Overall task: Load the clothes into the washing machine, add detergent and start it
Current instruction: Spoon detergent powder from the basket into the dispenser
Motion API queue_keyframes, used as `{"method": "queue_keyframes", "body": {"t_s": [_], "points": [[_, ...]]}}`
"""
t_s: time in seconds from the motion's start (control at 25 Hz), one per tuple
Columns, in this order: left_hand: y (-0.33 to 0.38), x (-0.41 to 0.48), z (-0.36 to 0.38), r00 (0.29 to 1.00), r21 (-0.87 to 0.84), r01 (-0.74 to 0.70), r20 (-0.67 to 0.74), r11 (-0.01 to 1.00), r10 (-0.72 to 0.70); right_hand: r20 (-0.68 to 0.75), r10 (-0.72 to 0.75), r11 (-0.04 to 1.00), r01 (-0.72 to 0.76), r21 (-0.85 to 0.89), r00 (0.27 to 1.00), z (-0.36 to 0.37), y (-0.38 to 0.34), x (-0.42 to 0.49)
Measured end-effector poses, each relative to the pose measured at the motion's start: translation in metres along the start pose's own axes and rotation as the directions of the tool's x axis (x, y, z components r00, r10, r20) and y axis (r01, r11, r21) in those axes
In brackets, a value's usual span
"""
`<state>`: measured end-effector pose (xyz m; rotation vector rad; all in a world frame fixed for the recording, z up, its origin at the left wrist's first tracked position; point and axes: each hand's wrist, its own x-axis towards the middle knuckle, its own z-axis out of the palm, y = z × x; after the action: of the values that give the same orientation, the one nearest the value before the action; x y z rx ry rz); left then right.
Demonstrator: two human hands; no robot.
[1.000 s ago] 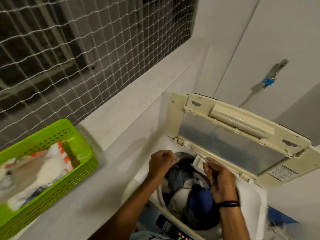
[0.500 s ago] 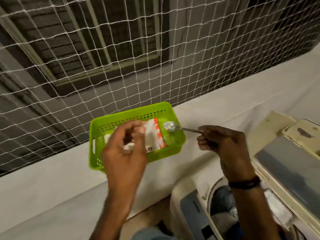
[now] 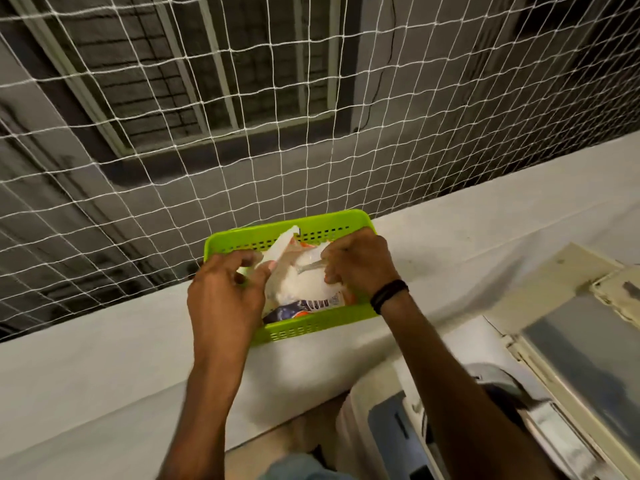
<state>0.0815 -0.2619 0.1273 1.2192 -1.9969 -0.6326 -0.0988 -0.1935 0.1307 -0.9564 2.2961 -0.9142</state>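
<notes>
Frame centre: left hand (image 3: 225, 296) pinched detergent bag (image 3: 298, 285) edge; right hand (image 3: 360, 263) gripped spoon (image 3: 309, 268) dipped in bag. Bag sat in green basket (image 3: 311, 329) on ledge (image 3: 104, 375), close under netting (image 3: 138, 168). Washing machine (image 3: 363, 427) lower right, lid (image 3: 571, 348) raised.

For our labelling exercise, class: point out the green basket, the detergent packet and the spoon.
green basket (image 3: 304, 328), head view, front wall.
detergent packet (image 3: 311, 303), head view, printed lower edge.
spoon (image 3: 309, 267), head view, handle.

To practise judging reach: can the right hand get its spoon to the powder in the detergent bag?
Probably yes: the left hand pinches the detergent bag open, and the spoon in the right hand points into the powder, with nothing between.
</notes>
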Motion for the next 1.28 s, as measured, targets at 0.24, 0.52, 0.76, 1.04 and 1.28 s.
{"method": "queue_keyframes", "body": {"t_s": [0.24, 0.52, 0.76, 1.04, 1.28], "points": [[-0.001, 0.003, 0.004, 1.0, -0.026, 0.006, -0.007, 1.0, -0.006, -0.033, 0.153, 0.966, -0.143, 0.217, 0.988, -0.016, -0.004, -0.012], [0.002, 0.002, 0.008, 1.0, -0.036, -0.002, -0.003, 0.999, 0.002, -0.159, 0.225, 0.862, -0.12, 0.493, 0.961, -0.04, 0.012, -0.035], [0.003, 0.002, 0.007, 1.0, -0.047, -0.006, -0.006, 0.999, 0.006, -0.16, 0.22, 0.866, -0.117, 0.487, 0.962, -0.035, 0.016, -0.031], [0.007, 0.0, 0.005, 0.999, -0.066, -0.027, -0.024, 0.997, 0.026, -0.048, 0.213, 0.685, -0.114, 0.719, 0.976, -0.047, 0.025, -0.039], [0.033, -0.02, 0.017, 0.996, -0.265, -0.065, -0.069, 0.962, 0.048, -0.073, 0.222, 0.628, -0.085, 0.774, 0.972, -0.064, 0.049, -0.063]]}}
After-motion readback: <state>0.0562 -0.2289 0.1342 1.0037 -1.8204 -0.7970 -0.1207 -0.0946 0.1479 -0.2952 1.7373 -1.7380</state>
